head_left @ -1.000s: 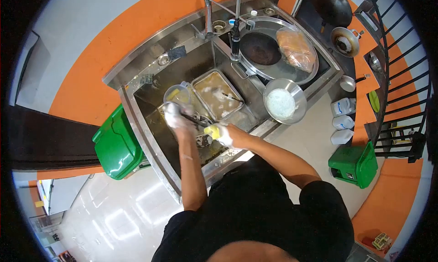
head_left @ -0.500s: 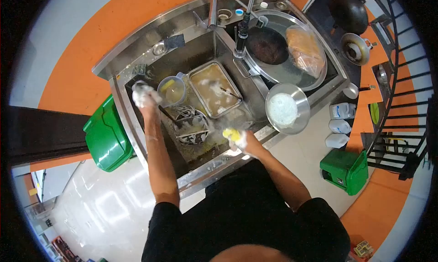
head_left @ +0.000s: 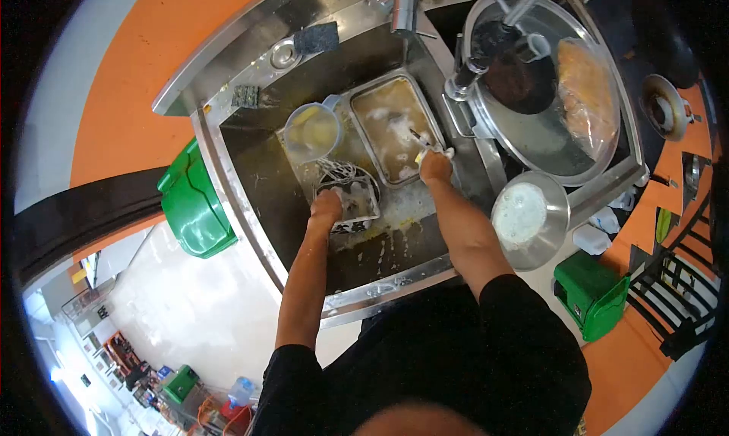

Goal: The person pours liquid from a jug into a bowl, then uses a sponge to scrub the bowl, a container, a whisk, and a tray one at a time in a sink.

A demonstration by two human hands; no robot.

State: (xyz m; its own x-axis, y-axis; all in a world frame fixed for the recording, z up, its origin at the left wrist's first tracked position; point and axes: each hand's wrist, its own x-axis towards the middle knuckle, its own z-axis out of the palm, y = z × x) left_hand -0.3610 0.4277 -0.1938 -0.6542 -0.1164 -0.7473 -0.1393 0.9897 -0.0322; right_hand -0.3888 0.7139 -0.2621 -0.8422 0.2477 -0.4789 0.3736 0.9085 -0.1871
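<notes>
My left hand (head_left: 326, 207) is closed at the near-left side of a square-rimmed metal utensil (head_left: 372, 208), where its black handle was; my fingers hide the handle. That utensil rests over a round metal container in the sink. A wire whisk (head_left: 339, 169) lies just beyond it. My right hand (head_left: 435, 167) is closed around a foamy yellow sponge (head_left: 420, 157), mostly hidden by the fingers, at the right edge of a rectangular metal tray (head_left: 363, 135). Murky, sudsy water fills the tray, and a dark-handled utensil (head_left: 420, 138) leans in it.
A clear plastic jug (head_left: 313, 132) stands left of the tray in the sink (head_left: 266, 208). A steel bowl of suds (head_left: 558, 239) sits on the right rim. Beyond the faucet (head_left: 465, 78), a large round pan (head_left: 543, 151) holds a bagged orange item (head_left: 585, 94). Scouring pads (head_left: 317, 37) lie on the back ledge.
My left hand has come from the sink's left side to the square-rimmed utensil. My right hand has moved forward with the sponge from the front rim to the tray. The view has shifted.
</notes>
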